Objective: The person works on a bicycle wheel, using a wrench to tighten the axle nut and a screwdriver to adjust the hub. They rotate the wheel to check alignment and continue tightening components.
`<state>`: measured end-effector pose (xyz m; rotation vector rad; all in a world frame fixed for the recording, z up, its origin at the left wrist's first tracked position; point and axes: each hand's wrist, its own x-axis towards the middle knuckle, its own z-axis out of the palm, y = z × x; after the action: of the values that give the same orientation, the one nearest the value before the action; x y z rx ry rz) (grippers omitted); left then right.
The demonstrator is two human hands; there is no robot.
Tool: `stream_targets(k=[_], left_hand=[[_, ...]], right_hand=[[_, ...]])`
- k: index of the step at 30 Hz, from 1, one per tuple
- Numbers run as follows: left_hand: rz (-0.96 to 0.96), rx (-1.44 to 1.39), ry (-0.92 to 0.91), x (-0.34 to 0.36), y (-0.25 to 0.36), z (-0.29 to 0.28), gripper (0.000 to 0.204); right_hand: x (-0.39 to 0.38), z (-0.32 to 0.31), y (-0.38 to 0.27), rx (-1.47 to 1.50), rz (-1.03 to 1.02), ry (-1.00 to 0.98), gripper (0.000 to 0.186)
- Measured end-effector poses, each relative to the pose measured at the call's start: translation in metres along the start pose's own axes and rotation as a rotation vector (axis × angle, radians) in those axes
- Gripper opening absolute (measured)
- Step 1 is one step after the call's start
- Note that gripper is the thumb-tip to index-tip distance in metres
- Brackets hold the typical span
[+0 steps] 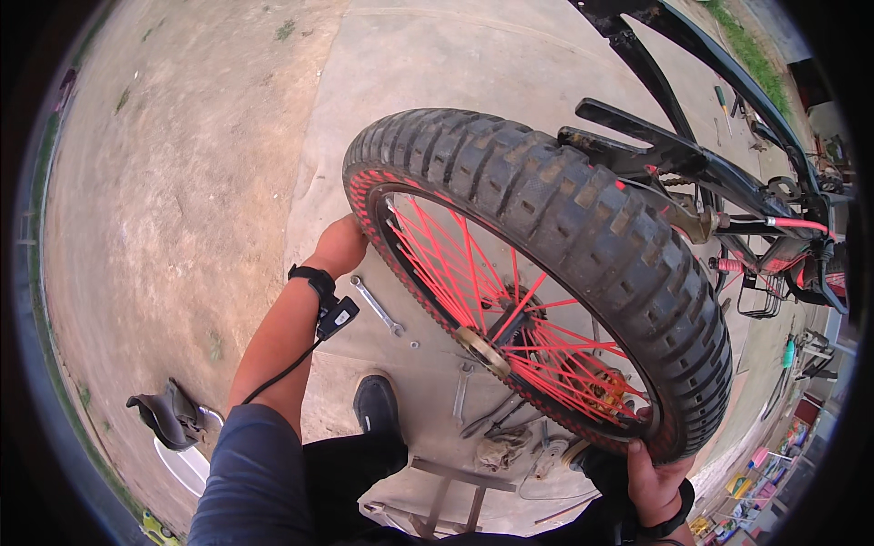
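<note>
A bicycle wheel (583,223) with a thick knobbly black tyre, red-patterned sidewall and pink-red spokes is held tilted in front of me, apart from the frame's dropouts as far as I can see. My left hand (344,246) grips the tyre at its left side, its fingertips hidden behind the rubber. At the lower right, my right hand (651,480) clasps the tyre with the thumb on the sidewall. A brass-coloured ring (482,353) sits at the near end of the hub. The black bicycle frame (678,164) stands just beyond the wheel, to the right.
On the concrete below lie a combination spanner (378,308), a nut (415,345), a second spanner (463,391), pliers (492,417) and a crumpled rag (503,448). A low stool frame (446,491) is near my legs. A white basin (187,466) stands left; colourful items (756,473) lie right.
</note>
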<state>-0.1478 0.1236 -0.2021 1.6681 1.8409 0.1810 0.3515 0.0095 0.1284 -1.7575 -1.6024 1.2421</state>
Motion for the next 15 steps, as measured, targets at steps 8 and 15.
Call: stream_targets(k=[8,15], left_hand=[[0.291,-0.043,0.062,0.011,-0.003,0.017,0.026],[0.253,-0.018,0.002,0.027,-0.025,0.041,0.026]], right_hand=[[-0.005,0.000,0.003,0.009,0.096,0.072,0.058],[-0.010,-0.002,0.003,0.028,0.137,0.064,0.061]])
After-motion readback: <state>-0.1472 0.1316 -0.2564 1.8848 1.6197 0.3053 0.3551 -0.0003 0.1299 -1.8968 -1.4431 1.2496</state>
